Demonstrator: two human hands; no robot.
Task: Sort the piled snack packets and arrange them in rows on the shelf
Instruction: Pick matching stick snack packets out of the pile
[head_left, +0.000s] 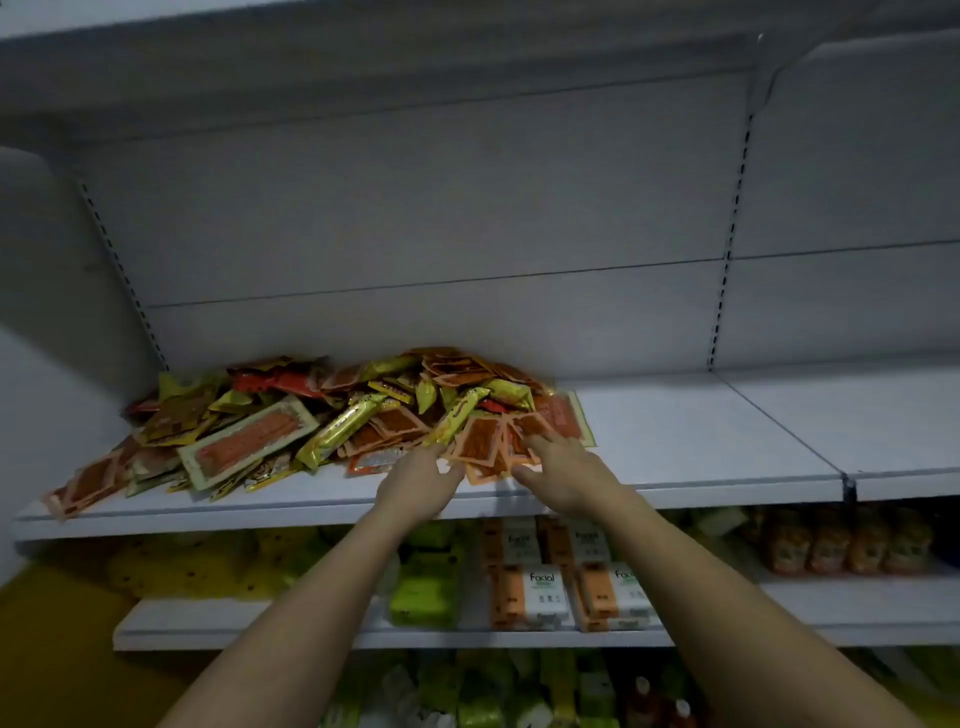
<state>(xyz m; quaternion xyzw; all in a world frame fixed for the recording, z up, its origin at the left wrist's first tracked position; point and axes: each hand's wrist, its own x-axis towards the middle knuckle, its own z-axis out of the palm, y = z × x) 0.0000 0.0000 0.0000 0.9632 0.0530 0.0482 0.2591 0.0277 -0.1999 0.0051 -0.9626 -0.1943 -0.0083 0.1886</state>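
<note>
Snack packets (291, 421) lie in one unsorted pile on the shelf (701, 441), filling its 9 o'clock half; no row is formed. Left hand (415, 480) and right hand (563, 470) reach the pile's 5 o'clock edge, touching small orange packets (480, 441). Fingers partly hidden; grip cannot be told. Sorting appears barely begun.

The snack packets (332, 415) looked like glossy plastic film, some of it gold foil. The shelf (701, 441) was smooth, matt, painted metal.
</note>
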